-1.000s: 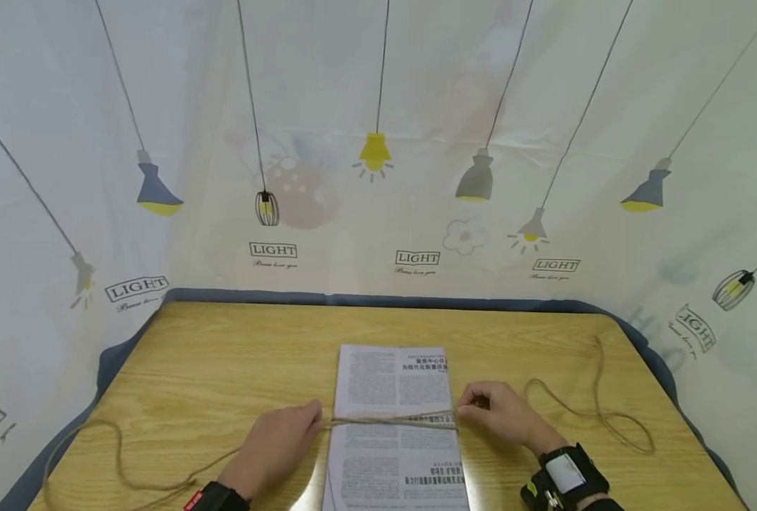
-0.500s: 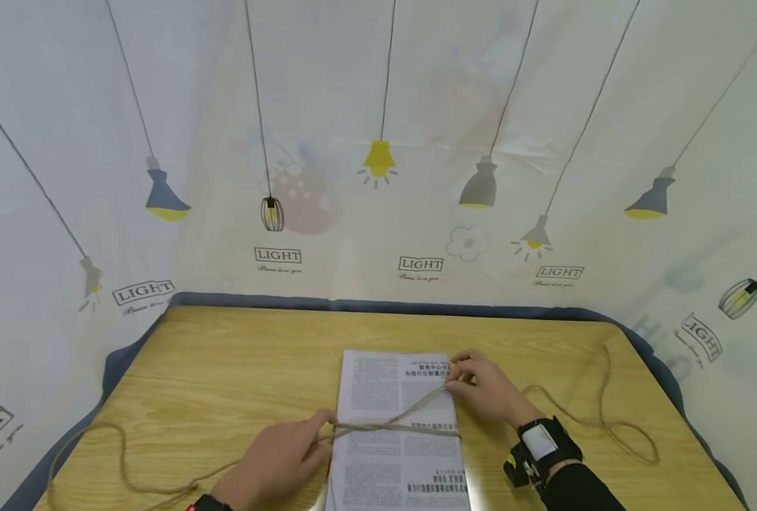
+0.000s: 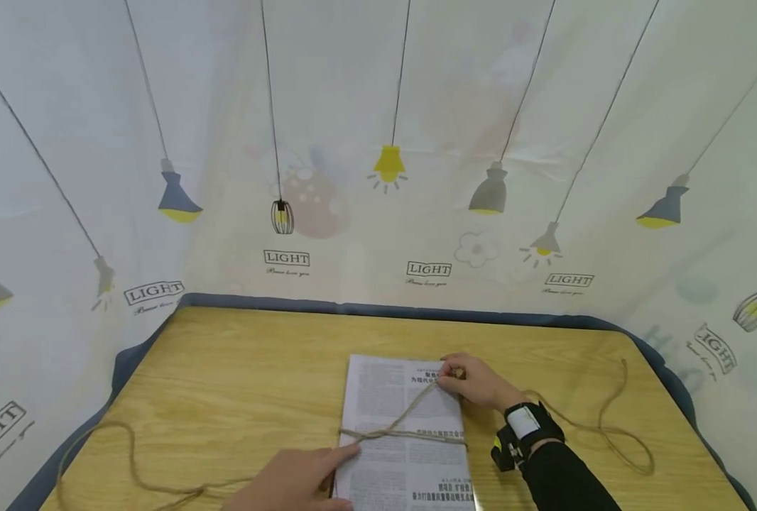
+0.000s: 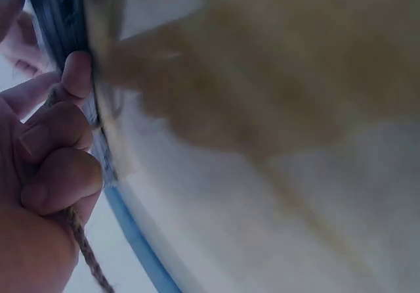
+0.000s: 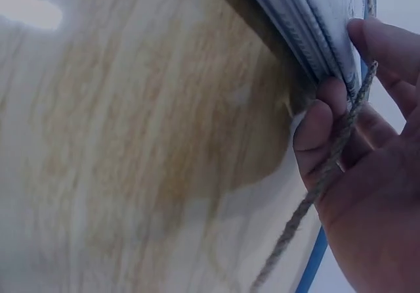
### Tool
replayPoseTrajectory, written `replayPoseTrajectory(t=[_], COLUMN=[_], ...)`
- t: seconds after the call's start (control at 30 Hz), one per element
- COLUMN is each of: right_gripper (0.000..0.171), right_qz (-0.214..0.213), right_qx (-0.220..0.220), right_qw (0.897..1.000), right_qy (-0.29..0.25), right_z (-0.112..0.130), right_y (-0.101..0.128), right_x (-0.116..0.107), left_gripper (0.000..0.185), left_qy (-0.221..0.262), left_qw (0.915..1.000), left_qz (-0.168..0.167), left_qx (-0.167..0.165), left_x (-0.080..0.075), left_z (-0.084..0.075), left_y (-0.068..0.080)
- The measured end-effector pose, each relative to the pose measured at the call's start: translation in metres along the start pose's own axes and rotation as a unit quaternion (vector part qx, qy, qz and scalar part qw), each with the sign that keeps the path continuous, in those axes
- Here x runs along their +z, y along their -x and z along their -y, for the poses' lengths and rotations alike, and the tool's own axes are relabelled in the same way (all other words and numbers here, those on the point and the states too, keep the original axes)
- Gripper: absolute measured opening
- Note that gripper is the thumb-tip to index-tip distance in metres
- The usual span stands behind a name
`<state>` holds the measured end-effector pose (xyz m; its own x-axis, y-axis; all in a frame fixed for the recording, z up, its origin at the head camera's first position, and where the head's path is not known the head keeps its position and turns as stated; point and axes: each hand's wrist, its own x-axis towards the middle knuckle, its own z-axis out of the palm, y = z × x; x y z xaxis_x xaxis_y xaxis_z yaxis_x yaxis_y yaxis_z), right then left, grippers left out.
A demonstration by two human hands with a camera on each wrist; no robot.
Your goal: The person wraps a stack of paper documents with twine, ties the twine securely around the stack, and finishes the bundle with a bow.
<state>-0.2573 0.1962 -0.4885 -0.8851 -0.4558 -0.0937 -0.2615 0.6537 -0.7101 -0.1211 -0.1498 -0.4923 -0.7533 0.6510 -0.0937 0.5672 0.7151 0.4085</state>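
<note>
A folded stack of newspapers (image 3: 385,472) lies on the table, with twine (image 3: 410,409) drawn across its middle. The strands cross left of the middle, and one slants up to the right edge. There my right hand (image 3: 478,381) pinches it near the upper right corner. In the right wrist view the twine (image 5: 302,207) runs over the palm, fingertips against the pages' edge. My left hand (image 3: 295,479) is at the stack's lower left, its index finger over the paper near the crossing. The left wrist view shows its other fingers (image 4: 69,175) curled round the twine (image 4: 88,253).
One loose tail of twine (image 3: 132,461) curves over the left of the wooden table (image 3: 257,376); another tail (image 3: 602,419) loops on the right. A pale curtain (image 3: 353,85) printed with lamps hangs behind, beyond the table's dark blue edge (image 3: 340,309).
My right hand has moved up from beside the stack's middle to its upper right, drawing a strand slantwise. The left hand has come down and right, onto the stack's left side.
</note>
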Motion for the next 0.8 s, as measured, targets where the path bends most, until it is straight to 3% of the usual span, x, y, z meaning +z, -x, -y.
replayPoseTrajectory(t=[0.13,0.23,0.43,0.53,0.67,0.8], right_gripper=[0.014,0.013,0.008,0.027,0.048,0.049], right_qz=[0.005,-0.006,-0.029,-0.039,-0.036,-0.03], right_qx=[0.008,-0.001,0.0,0.019,0.041,0.05], right_qw=[1.0,1.0,0.999,0.998,0.997,0.995], right_qy=[-0.022,-0.013,0.034,0.05,0.062,0.086], right_z=[-0.002,-0.001,0.003,0.004,0.006,0.009], right_y=[-0.001,-0.001,-0.003,-0.003,-0.001,0.002], right_x=[0.001,0.003,0.005,0.006,0.006,0.002], left_gripper=[0.091,0.095,0.093,0.095,0.098,0.106], left_qy=[0.003,0.003,-0.103,-0.116,-0.059,-0.006], left_qw=[0.9994,0.9985,0.9943,0.9926,0.9964,0.9973], left_qz=[0.013,0.016,-0.026,-0.034,0.001,-0.006], left_qx=[-0.031,-0.053,-0.011,-0.016,-0.061,-0.073], left_x=[0.006,0.009,0.017,0.018,0.016,0.009], left_z=[-0.004,-0.007,-0.013,-0.016,-0.017,-0.013], left_y=[0.003,0.004,0.007,0.007,0.007,0.01])
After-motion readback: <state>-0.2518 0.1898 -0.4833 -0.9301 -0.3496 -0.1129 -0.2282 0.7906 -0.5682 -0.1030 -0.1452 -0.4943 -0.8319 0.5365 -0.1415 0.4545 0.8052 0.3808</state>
